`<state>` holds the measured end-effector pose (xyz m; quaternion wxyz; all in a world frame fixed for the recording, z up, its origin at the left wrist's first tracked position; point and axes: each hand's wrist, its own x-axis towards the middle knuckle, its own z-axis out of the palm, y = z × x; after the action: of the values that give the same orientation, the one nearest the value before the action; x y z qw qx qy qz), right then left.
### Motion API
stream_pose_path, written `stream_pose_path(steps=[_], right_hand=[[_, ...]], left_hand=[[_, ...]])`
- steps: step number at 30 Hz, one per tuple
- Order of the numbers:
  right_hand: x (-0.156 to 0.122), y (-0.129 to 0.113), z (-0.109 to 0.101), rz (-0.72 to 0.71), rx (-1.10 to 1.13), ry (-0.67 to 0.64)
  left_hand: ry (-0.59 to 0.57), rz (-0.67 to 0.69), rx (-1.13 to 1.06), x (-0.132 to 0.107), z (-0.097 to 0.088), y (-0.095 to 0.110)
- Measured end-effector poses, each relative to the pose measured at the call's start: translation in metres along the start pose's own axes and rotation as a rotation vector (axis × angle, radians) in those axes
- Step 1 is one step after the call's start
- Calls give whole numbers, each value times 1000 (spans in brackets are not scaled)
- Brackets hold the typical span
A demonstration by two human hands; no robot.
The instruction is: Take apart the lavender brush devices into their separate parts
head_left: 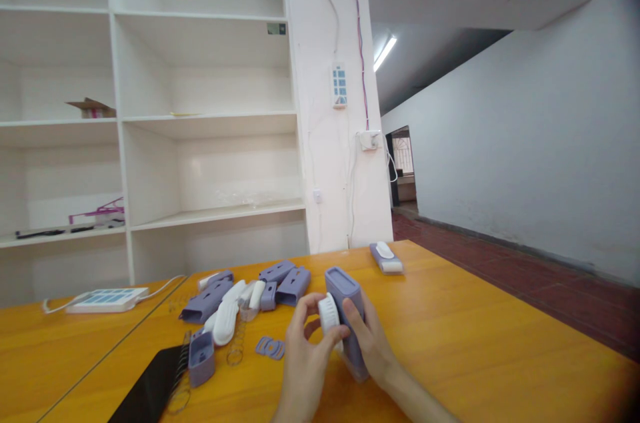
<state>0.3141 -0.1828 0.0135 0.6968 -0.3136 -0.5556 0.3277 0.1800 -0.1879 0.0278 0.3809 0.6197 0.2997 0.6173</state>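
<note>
My right hand [374, 341] is wrapped round a purple oblong plastic housing [342, 281], which stands on end above the table. Between the thumb and fingers of my left hand [305, 359] is a white ribbed cap [327, 313], pressed against the housing's left side. Whether the cap is fastened to it I cannot tell. To the left lie several purple housing shells [207, 301], white curved plastic parts [227, 321], flat purple rings [271, 347] and thin wire springs [235, 351]. An open purple shell [201, 357] stands nearer me.
A black flat panel [150, 386] lies at the front left of the orange table [450, 343]. Farther left is a white power strip [107, 299] with its cord. A purple and white unit [386, 257] rests at the far edge. White shelves [215, 213] stand behind.
</note>
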Motion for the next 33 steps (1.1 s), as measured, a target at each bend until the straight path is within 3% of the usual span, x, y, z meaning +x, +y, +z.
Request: stream_pose_path(steps=[17,23,33], right_hand=[[-1,0,-2,-19,-20,-21],[0,2,-3,-9,-33,11],[-1,10,-4,-52,-71,-24]], left_hand=[[-176,218,267,3,-16,-1],[-299,152,289,-8,-17,-5],[-261,75,163,-7,-7,-10]])
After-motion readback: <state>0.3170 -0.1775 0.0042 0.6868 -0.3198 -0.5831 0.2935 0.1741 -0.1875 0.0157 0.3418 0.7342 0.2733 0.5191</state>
